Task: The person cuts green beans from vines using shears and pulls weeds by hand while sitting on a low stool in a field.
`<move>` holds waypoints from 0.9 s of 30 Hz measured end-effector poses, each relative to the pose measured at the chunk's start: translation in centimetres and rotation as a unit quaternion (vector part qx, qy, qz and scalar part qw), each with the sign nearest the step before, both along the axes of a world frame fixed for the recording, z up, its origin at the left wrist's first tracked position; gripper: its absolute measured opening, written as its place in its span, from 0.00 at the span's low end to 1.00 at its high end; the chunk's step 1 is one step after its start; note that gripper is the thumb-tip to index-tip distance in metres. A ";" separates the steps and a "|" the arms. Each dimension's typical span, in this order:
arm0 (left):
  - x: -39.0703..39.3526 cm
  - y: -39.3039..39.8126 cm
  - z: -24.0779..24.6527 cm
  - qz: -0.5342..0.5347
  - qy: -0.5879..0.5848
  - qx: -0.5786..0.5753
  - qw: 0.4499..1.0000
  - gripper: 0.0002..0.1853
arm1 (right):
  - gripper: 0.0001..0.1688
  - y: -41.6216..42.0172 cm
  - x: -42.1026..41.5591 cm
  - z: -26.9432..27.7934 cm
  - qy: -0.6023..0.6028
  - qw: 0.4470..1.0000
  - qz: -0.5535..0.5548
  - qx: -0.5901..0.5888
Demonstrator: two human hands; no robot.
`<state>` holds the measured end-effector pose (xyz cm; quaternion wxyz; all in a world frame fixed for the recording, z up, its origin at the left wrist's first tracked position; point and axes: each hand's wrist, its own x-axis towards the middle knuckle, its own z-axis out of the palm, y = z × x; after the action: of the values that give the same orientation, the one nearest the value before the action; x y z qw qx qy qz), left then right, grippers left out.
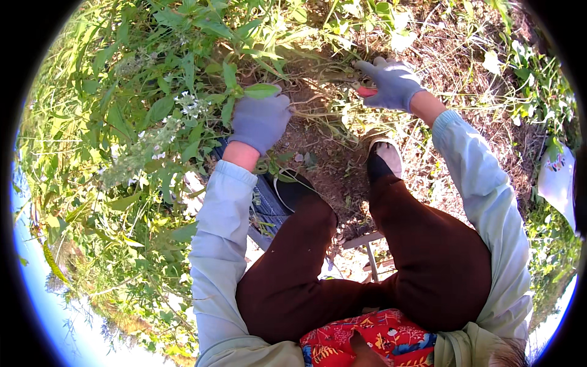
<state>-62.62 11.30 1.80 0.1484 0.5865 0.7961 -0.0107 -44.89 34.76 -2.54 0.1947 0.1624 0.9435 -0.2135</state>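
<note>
My left hand (261,117), in a blue-grey glove, is closed around plant stems (316,112) just above the soil, beside tall green leafy weeds (160,110). To the right, my right hand (392,85), gloved alike, reaches over dry grass with its index finger stretched out. A tool's red handle (366,91) shows under its palm and thumb. The tool's other end is hard to make out among the stems. Bare brown soil (316,160) lies between the hands and my feet.
My shoes (293,186) stand on the soil. A blue striped fabric (268,202) lies by the left shoe. A metal frame (367,241) shows between my legs. Dry grass (477,78) covers the ground at right, and a white bag or sheet (557,176) lies at the far right.
</note>
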 end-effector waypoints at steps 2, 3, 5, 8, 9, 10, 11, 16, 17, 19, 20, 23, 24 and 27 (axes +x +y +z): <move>0.0 0.2 1.0 0.047 -0.040 -0.076 0.995 0.12 | 0.44 -0.3 1.0 -0.8 0.038 0.999 -0.002 0.002; 0.1 0.5 1.8 0.069 -0.058 -0.115 0.989 0.12 | 0.45 -0.3 1.2 -0.6 0.060 0.998 -0.004 0.001; 0.2 -1.0 0.1 0.006 -0.047 -0.109 0.993 0.10 | 0.46 -0.2 1.5 -0.1 0.049 0.999 0.010 -0.002; 2.8 -2.3 -0.6 -0.073 -0.030 -0.124 0.989 0.07 | 0.45 0.0 1.6 -0.4 0.063 0.996 0.058 0.005; 4.7 -2.4 -0.2 -0.097 -0.025 -0.133 0.986 0.06 | 0.44 0.1 1.9 -0.4 0.053 0.997 0.045 -0.016; 6.5 -2.3 0.3 -0.127 -0.009 -0.094 0.987 0.06 | 0.43 0.2 2.3 -0.8 0.044 0.998 0.031 -0.039; 8.1 -2.1 0.8 -0.158 0.007 -0.054 0.986 0.06 | 0.43 0.2 2.5 -1.0 0.034 0.997 0.018 -0.062; 11.4 0.0 4.2 -0.185 -0.022 -0.026 0.982 0.07 | 0.43 1.9 5.6 0.0 0.068 0.993 0.003 0.096; 11.8 0.0 4.6 -0.185 -0.040 -0.042 0.981 0.07 | 0.43 2.2 6.3 -0.5 0.094 0.989 -0.020 0.111; 13.1 -0.3 5.1 -0.207 -0.081 -0.026 0.975 0.08 | 0.41 2.4 6.8 -0.3 0.074 0.987 -0.070 0.124; 13.5 -0.3 5.3 -0.218 -0.102 -0.017 0.970 0.08 | 0.40 2.2 7.0 -0.1 0.095 0.983 -0.047 0.147; 13.3 0.2 5.9 -0.204 -0.112 -0.047 0.971 0.09 | 0.40 1.7 6.9 -1.2 0.062 0.982 -0.041 0.176; 12.7 0.2 5.7 -0.209 -0.079 -0.030 0.974 0.09 | 0.40 1.3 6.7 -1.0 0.078 0.979 -0.044 0.182; 11.4 0.2 6.1 -0.146 -0.079 0.032 0.986 0.09 | 0.41 1.4 5.8 0.7 -0.024 0.990 -0.061 0.124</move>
<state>-51.18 11.53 7.89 0.1883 0.7001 0.6876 0.0396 -39.11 36.15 -1.88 0.1819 0.2471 0.9463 -0.1019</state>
